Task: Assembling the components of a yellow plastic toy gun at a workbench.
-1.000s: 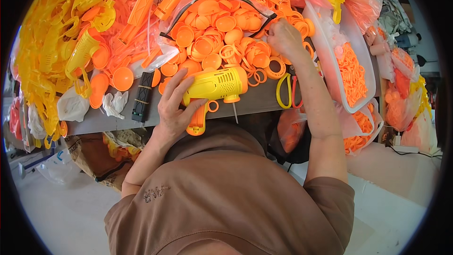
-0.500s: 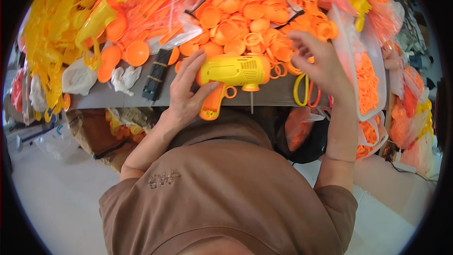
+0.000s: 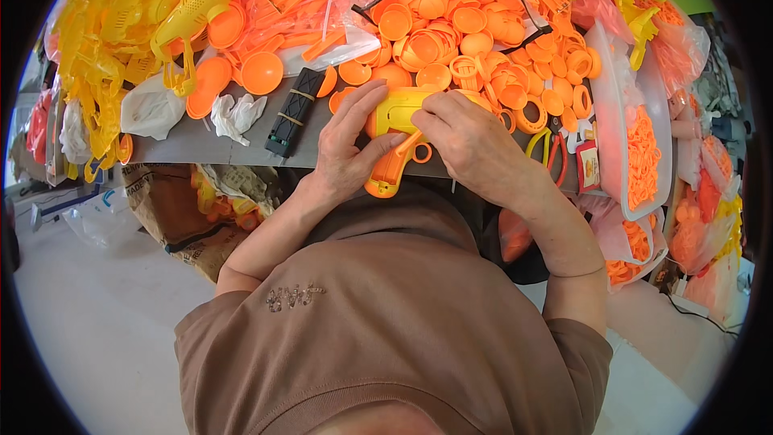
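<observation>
Yellow-and-orange toy gripped between two hands at the desk's front edge

The toy [image 3: 390, 113] has a smooth yellow body with a raised oval panel outline, lying roughly level, and an orange handle [image 3: 386, 176] slanting down toward the person. An orange ring [image 3: 422, 153] sits just right of the handle. The body is above the desk [image 3: 193, 143], while the handle's lower end overhangs the front edge.

The left hand [image 3: 345, 149] grasps the toy's left end, its fingers on the body and its thumb by the handle. The right hand [image 3: 475, 141] has its fingers pinched about a slim orange piece [image 3: 409, 145] at the handle's top; whether that piece is joined to the toy cannot be told. This hand hides most of the body's right end.

Just beyond, a heap of orange cups [image 3: 435, 44] crowds the work space. To the left lie a banded black bar [image 3: 294, 113], a crumpled white wad [image 3: 236, 117] and a heap of yellow parts [image 3: 113, 56]. Near the right wrist are scissors [image 3: 561, 163] with yellow and red handles, then a translucent bin [image 3: 609, 125] of small orange pieces.
</observation>
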### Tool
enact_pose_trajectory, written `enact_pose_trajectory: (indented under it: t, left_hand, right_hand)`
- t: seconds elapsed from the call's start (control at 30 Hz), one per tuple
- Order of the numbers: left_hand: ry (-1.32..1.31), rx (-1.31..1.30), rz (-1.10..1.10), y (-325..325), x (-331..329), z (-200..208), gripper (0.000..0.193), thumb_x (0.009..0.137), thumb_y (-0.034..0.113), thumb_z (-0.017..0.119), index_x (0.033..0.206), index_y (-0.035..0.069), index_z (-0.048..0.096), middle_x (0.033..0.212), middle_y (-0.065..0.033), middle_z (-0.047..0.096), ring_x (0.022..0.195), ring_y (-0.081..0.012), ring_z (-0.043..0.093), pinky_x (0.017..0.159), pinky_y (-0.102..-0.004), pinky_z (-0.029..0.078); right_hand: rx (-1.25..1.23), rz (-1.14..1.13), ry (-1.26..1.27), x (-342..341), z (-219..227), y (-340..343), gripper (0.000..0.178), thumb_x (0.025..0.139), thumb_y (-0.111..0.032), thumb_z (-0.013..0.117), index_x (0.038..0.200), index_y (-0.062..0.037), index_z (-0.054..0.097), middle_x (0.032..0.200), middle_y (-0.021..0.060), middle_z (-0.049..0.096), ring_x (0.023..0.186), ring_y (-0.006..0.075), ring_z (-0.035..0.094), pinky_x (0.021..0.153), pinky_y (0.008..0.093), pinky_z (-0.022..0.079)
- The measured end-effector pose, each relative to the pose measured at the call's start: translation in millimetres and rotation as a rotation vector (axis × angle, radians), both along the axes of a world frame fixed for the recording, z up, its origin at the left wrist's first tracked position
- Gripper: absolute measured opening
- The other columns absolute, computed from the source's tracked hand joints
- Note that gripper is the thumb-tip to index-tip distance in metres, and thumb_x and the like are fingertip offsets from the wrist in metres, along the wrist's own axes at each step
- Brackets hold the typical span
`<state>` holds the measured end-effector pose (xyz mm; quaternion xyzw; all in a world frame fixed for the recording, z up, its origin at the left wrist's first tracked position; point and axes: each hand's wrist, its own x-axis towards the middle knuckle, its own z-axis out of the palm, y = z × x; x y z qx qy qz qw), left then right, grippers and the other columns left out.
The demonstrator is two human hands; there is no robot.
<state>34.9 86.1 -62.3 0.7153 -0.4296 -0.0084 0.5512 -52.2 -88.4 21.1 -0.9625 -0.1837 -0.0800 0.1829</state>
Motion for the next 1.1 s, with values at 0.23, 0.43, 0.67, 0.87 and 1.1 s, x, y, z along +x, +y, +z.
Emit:
enact_pose_trajectory:
  t: [0.23, 0.43, 0.67, 0.87, 1.1]
  left_hand:
    - [-0.099, -0.152, 0.121, -2, -7, 21, 0.050, 0.068, 0.012, 0.077, 0.114, 0.002, 0.058, 0.112, -0.0141, 0.058, 0.100, -0.0267, 0.057, 0.086, -0.0366, 0.046]
    - [-0.306, -0.065, -0.001, 16, -3, 32, 0.026, 0.065, 0.011, 0.075, 0.089, 0.004, 0.068, 0.072, -0.0041, 0.056, 0.067, -0.0209, 0.051, 0.061, -0.0310, 0.039]
    - [-0.361, -0.174, -0.164, 18, -4, 32, 0.033, 0.066, 0.008, 0.075, 0.097, 0.002, 0.066, 0.077, -0.0072, 0.058, 0.067, -0.0225, 0.052, 0.061, -0.0319, 0.043]
    - [0.117, -0.085, 0.101, 7, -4, 31, 0.042, 0.077, 0.005, 0.070, 0.116, -0.001, 0.056, 0.097, -0.0140, 0.058, 0.068, -0.0218, 0.054, 0.064, -0.0291, 0.047]
    - [0.101, 0.136, 0.095, 5, -4, 20, 0.030, 0.087, 0.010, 0.059, 0.116, 0.001, 0.057, 0.113, -0.0175, 0.059, 0.090, -0.0283, 0.063, 0.074, -0.0339, 0.051]
  right_hand:
    - [-0.023, -0.145, -0.152, -5, -4, 6, 0.030, 0.070, 0.003, 0.061, 0.099, 0.0024, 0.057, 0.086, 0.0108, 0.050, 0.075, 0.0249, 0.057, 0.064, 0.0324, 0.048]
    - [0.375, -0.117, -0.040, -18, 1, 15, 0.024, 0.073, 0.003, 0.065, 0.096, 0.0016, 0.060, 0.085, 0.0097, 0.055, 0.072, 0.0215, 0.058, 0.064, 0.0304, 0.048]
    - [0.730, -0.137, 0.404, -24, 13, 7, 0.023, 0.075, 0.000, 0.068, 0.097, 0.0013, 0.061, 0.087, 0.0093, 0.060, 0.073, 0.0162, 0.058, 0.064, 0.0293, 0.047]
    - [0.291, -0.187, 0.021, -6, -3, -2, 0.029, 0.075, -0.002, 0.065, 0.104, 0.0000, 0.059, 0.090, 0.0114, 0.054, 0.079, 0.0239, 0.057, 0.068, 0.0319, 0.046]
    - [0.151, -0.180, -0.046, 0, -10, 6, 0.030, 0.070, 0.003, 0.066, 0.100, 0.0008, 0.060, 0.087, 0.0110, 0.049, 0.081, 0.0269, 0.054, 0.070, 0.0354, 0.046]
